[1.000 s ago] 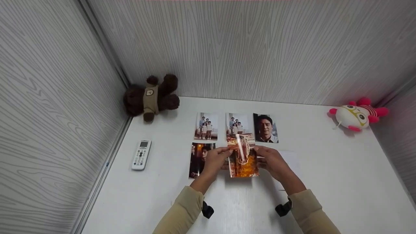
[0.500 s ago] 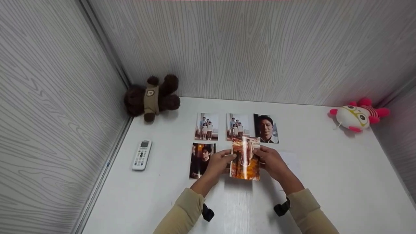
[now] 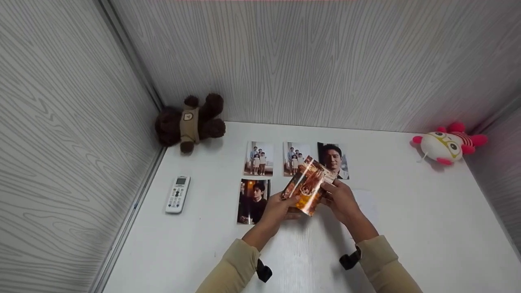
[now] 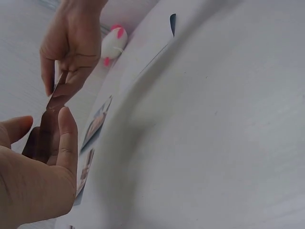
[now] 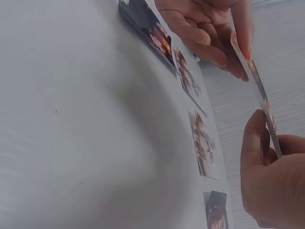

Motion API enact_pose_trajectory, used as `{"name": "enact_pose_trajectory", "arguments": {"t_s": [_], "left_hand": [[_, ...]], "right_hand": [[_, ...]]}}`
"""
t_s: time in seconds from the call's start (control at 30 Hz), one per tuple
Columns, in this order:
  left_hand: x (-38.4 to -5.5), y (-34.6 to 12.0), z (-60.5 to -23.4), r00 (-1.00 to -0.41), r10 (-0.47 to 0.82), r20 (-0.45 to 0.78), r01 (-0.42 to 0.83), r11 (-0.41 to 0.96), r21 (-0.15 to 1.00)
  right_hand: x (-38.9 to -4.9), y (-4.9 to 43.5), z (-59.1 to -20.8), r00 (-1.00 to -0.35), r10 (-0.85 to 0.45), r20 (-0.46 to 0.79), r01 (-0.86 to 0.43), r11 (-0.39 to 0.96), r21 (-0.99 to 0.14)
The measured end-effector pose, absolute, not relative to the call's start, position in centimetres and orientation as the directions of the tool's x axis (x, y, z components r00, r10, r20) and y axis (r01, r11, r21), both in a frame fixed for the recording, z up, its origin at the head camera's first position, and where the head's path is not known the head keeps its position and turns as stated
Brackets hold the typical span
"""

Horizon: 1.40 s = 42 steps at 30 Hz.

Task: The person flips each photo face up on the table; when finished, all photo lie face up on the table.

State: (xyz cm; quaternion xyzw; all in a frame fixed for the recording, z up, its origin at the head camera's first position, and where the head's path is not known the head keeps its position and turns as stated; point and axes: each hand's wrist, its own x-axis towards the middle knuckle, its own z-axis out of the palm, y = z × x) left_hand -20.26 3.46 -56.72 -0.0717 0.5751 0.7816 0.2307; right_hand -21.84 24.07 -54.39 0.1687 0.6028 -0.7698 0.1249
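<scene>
Above the table, both hands hold a glossy orange-brown photo print (image 3: 311,185), tilted clockwise in the head view; whether more prints lie beneath it cannot be told. My left hand (image 3: 276,211) pinches its lower left part, thumb on the face and fingers under. At the upper right edge, my right hand (image 3: 342,200) grips with the thumb on top. Edge-on in the right wrist view, the print (image 5: 259,88) looks thin. Beyond the hands lie two family photos (image 3: 258,159) and a man's portrait (image 3: 333,159), the second family photo partly covered. A dark portrait (image 3: 251,203) lies beside my left hand.
Partly behind my right arm lies a pale sheet (image 3: 365,202). A white remote control (image 3: 177,194) is on the left. The brown teddy bear (image 3: 191,122) lies in the back left corner, a pink and white plush toy (image 3: 443,145) at the back right. Wood-grain panels enclose the table.
The orange print has gone from nearly upright to tilted clockwise, its top now towards the man's portrait. My left hand has shifted slightly right; the photos on the table have not moved.
</scene>
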Motion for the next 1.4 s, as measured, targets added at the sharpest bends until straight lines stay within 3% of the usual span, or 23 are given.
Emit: {"name": "enact_pose_trajectory", "arguments": {"t_s": [0.27, 0.63, 0.83, 1.13, 1.4], "left_hand": [[-20.3, 2.5, -56.9, -0.879, 0.242, -0.411, -0.456, -0.173, 0.873], [-21.1, 1.0, -56.8, -0.914, 0.226, -0.337, -0.348, -0.008, 0.938], [-21.5, 0.7, -56.6, -0.924, 0.196, -0.330, -0.322, 0.073, 0.944], [-21.3, 1.1, -56.5, -0.879, 0.262, -0.398, -0.442, -0.137, 0.886], [-21.1, 2.5, -56.1, -0.865, 0.254, -0.433, -0.490, -0.238, 0.839]], "right_hand": [[-21.6, 25.3, -54.2, -0.906, -0.004, -0.423, 0.411, -0.239, -0.880], [-21.7, 26.4, -54.0, -0.901, -0.092, -0.425, 0.431, -0.055, -0.901], [-21.7, 26.2, -54.2, -0.897, -0.144, -0.418, 0.431, -0.070, -0.900], [-21.7, 26.0, -54.3, -0.884, -0.107, -0.454, 0.466, -0.249, -0.849], [-21.9, 24.7, -54.3, -0.896, -0.047, -0.442, 0.430, -0.347, -0.833]]}}
